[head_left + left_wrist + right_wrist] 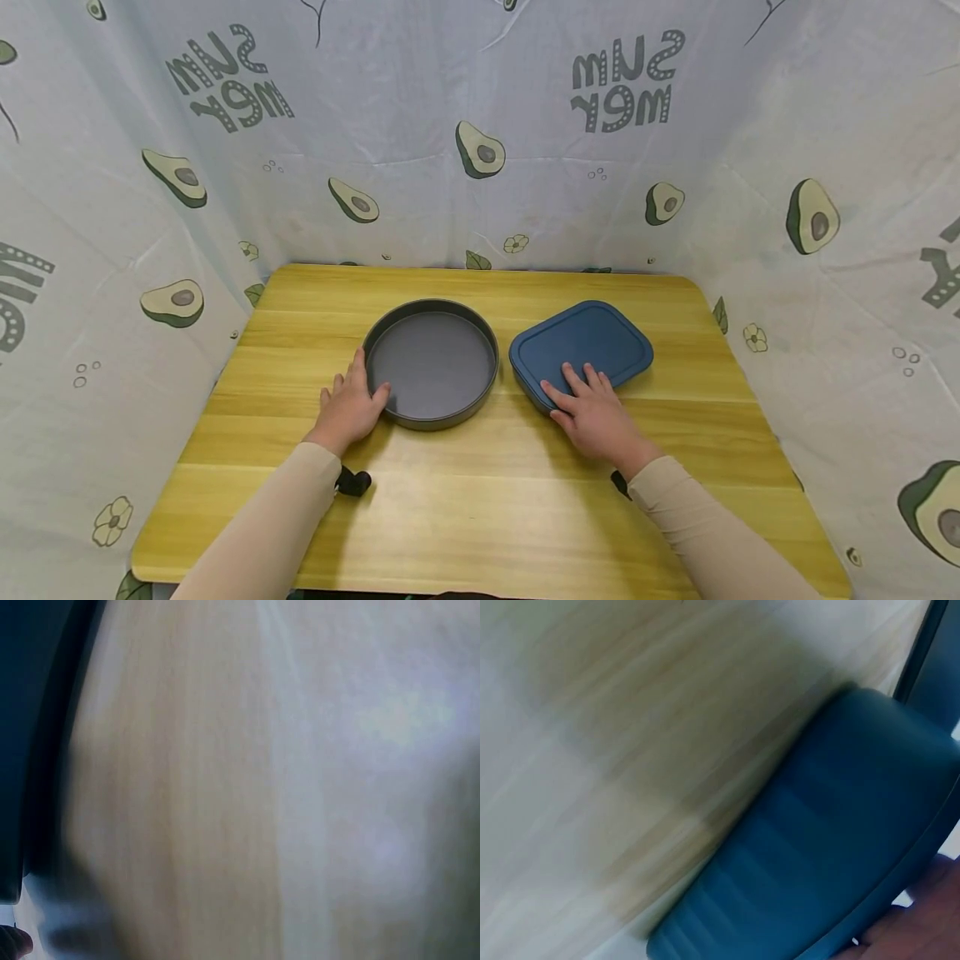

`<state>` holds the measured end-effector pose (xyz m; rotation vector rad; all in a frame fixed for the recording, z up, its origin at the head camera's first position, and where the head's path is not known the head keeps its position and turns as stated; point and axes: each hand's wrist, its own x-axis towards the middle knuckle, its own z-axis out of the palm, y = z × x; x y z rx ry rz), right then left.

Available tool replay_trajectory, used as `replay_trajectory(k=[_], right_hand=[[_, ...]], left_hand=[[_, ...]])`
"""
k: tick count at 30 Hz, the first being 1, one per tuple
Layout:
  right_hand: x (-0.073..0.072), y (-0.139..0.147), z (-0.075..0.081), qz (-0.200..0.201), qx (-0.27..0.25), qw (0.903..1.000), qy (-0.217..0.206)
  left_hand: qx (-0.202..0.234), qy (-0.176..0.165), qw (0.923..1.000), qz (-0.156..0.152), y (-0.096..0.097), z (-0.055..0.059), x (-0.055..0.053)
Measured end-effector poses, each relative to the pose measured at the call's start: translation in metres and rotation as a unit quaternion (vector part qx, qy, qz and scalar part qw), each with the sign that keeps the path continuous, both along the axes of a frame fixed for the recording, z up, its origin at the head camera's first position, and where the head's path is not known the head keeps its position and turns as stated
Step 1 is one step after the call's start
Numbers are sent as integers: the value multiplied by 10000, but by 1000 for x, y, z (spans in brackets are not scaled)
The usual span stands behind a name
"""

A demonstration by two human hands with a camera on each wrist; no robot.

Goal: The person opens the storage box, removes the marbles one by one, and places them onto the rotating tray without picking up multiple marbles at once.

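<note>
A round dark grey baking pan [431,367] sits on the wooden table, left of a blue lidded food container [588,342]. My left hand [351,410] is at the pan's near left rim, fingers spread and fairly straight, thumb over the edge. In the left wrist view the pan's dark side [37,735] fills the left border. My right hand [596,421] rests with spread, straight fingers on the near part of the container's lid. The right wrist view shows the container's ribbed blue side [810,832], with part of the right hand [922,919] at the lid's edge.
The yellow wood-grain table [465,517] has rounded corners. A white curtain [420,108] printed with avocados and lettering hangs behind it and along both sides. The pan and the container stand side by side with a narrow gap.
</note>
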<state>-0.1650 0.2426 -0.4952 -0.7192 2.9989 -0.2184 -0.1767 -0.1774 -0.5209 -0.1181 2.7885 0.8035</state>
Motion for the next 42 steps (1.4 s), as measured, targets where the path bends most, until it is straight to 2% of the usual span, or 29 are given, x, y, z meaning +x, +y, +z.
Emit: replay_trajectory(k=[4, 7, 13, 18, 24, 32, 35, 38, 42], right_hand=[[-2, 6, 4, 328, -104, 9994, -19], [-4, 10, 11, 510, -180, 9982, -253], [-20, 0, 22, 330, -422, 9950, -843], [-32, -13, 16, 385, -247, 9939, -1007], [-32, -13, 13, 542, -66, 9946, -886], [-24, 14, 30, 705, -50, 9921, -1036], [-27, 21, 41, 595, 2, 9902, -1265], [-35, 12, 47, 340, 48, 9885, -1476], [-46, -14, 41, 10, 101, 9895, -1443]], left_hand=[[4, -2, 10000, 5, 0, -1, 0], [44, -14, 10000, 2, 0, -2, 0], [92, -11, 10000, 4, 0, -1, -1], [119, -12, 9999, 39, -2, 0, 1], [168, -3, 9999, 33, -3, 1, 1], [149, 15, 9999, 34, 0, 1, 1], [164, -1, 9999, 16, 2, 1, 1], [199, -10, 9998, 24, 2, 1, 1], [195, -13, 9998, 24, 2, 1, 2]])
